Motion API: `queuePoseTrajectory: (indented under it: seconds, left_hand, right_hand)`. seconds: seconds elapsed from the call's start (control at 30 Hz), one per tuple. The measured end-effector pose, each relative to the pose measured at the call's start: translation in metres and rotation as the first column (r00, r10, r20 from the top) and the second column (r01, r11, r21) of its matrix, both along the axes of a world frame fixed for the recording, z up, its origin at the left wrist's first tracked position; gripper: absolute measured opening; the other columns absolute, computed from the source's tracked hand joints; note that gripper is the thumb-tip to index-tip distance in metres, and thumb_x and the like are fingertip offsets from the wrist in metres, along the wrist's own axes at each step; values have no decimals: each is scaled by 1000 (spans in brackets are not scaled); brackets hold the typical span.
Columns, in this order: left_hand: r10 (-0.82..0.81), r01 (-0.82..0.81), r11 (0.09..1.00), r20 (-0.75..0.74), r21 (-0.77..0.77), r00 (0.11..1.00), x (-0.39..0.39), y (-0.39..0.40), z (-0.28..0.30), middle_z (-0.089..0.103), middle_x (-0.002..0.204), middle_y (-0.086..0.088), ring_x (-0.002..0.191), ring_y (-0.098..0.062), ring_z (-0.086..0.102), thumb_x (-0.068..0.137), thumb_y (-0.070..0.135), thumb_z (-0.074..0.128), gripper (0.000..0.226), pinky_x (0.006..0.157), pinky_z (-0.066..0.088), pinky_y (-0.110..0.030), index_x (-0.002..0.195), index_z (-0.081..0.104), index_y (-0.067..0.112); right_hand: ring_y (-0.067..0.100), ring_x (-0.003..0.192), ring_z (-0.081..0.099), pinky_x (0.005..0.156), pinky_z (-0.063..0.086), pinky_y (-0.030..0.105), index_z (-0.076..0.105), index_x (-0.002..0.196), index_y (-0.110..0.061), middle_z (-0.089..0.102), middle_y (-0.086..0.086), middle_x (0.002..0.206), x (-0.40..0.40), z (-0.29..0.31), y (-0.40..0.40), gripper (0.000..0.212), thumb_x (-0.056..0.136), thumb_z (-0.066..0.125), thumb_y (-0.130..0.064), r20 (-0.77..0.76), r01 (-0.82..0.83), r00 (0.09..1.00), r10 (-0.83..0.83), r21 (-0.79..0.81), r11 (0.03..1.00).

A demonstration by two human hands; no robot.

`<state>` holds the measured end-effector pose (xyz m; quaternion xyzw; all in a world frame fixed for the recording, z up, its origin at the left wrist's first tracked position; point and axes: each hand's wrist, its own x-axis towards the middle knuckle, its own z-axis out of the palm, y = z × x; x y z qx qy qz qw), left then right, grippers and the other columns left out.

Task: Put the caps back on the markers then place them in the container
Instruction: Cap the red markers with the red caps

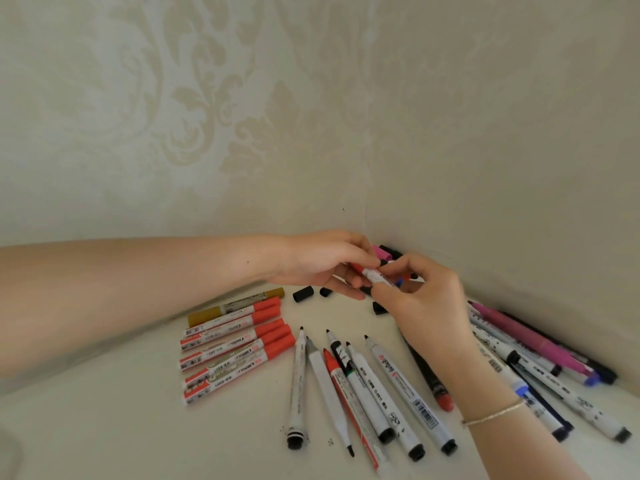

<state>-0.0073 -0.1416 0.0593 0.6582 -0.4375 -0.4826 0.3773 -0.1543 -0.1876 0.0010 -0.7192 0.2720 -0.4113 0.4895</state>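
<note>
My left hand (pixel 322 263) pinches a red cap (pixel 358 270), my right hand (pixel 420 292) grips the marker (pixel 377 277), above the desk (pixel 138 427) beyond the uncapped markers (pixel 360 386). Line them up, push straight till it seats. No container visible.

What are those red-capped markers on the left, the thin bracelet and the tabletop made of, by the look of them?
Red-capped markers: probably plastic, with smooth, slightly glossy caps and printed white barrels. Bracelet: seemingly a fine metal chain, pale gold with small glints. Tabletop: a smooth, matt off-white surface; laminate or painted board, I cannot tell.
</note>
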Motion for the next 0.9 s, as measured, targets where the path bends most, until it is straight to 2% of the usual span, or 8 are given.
queuePoseTrajectory:
  seconds: [0.13, 0.3, 0.33, 0.4, 0.47, 0.53, 0.6, 0.9]
  left_hand:
    - [140, -151, 985, -119, -88, 983, 0, -7, -2, 66, 77, -7, 59, -11, 63, 90, 6, 63, 13, 72, 60, -29, 97, 53, 10]
    - [349, -341, 905, -13, -256, 937, 5, -6, -9, 73, 96, -10, 83, -18, 69, 89, 22, 67, 18, 72, 59, -22, 100, 59, 11]
    - [369, -336, 892, 57, -303, 928, 12, -5, -5, 72, 95, -8, 81, -18, 69, 91, 24, 64, 19, 72, 59, -25, 104, 58, 12]
    - [300, -155, 933, 460, -326, 836, 30, 6, 12, 68, 87, -1, 73, -15, 67, 94, 32, 58, 23, 70, 58, -28, 113, 59, 19]
    - [19, 57, 996, 823, -62, 568, 47, 21, 24, 63, 86, 10, 72, -6, 60, 95, 43, 49, 37, 70, 50, -23, 125, 57, 22]
    - [-290, 68, 955, 861, 289, 418, 58, 36, 23, 62, 98, 11, 83, -6, 58, 98, 46, 42, 44, 78, 46, -24, 131, 55, 20]
    - [-488, 33, 855, 781, 518, 389, 65, 48, 12, 61, 114, 0, 101, -18, 57, 101, 38, 40, 40, 93, 46, -32, 131, 53, 14]
    - [-499, 3, 859, 835, 513, 233, 75, 62, -22, 64, 106, -6, 91, -20, 59, 89, 31, 63, 39, 76, 49, -31, 121, 56, 10]
  right_hand:
    - [7, 49, 42, 41, 34, 14, 61, 87, -18, 60, -2, 68, 5, -4, 0, 6, 87, 64, -12, 11, 18, 1000, -18, -26, 1000]
    - [10, 70, 57, 55, 44, 12, 60, 100, -29, 63, -5, 89, 6, -3, -2, 11, 95, 53, -22, -53, -50, 997, 48, -29, 998]
    - [4, 73, 56, 58, 44, 9, 60, 103, -30, 61, -7, 93, 4, -3, -5, 13, 96, 50, -24, -112, -39, 993, 32, -65, 997]
    - [-1, 77, 54, 56, 41, 9, 59, 108, -29, 60, -10, 97, -2, -1, -14, 18, 97, 46, -22, -226, 27, 973, -52, -112, 993]
    - [5, 71, 54, 51, 39, 12, 60, 105, -26, 62, -6, 95, -10, 1, -23, 23, 95, 45, -12, -277, 103, 953, -120, -73, 992]
    - [13, 68, 54, 52, 41, 21, 61, 97, -24, 63, -3, 92, -13, 2, -28, 23, 92, 45, -7, -314, 146, 936, -159, -66, 987]
    - [14, 63, 51, 50, 38, 25, 61, 96, -25, 60, -4, 89, -13, 3, -29, 23, 93, 46, -8, -372, 144, 914, -164, -80, 986]
    - [11, 68, 51, 52, 35, 24, 60, 92, -22, 57, -3, 87, -15, 7, -29, 23, 89, 46, -4, -487, 148, 859, -157, -58, 987]
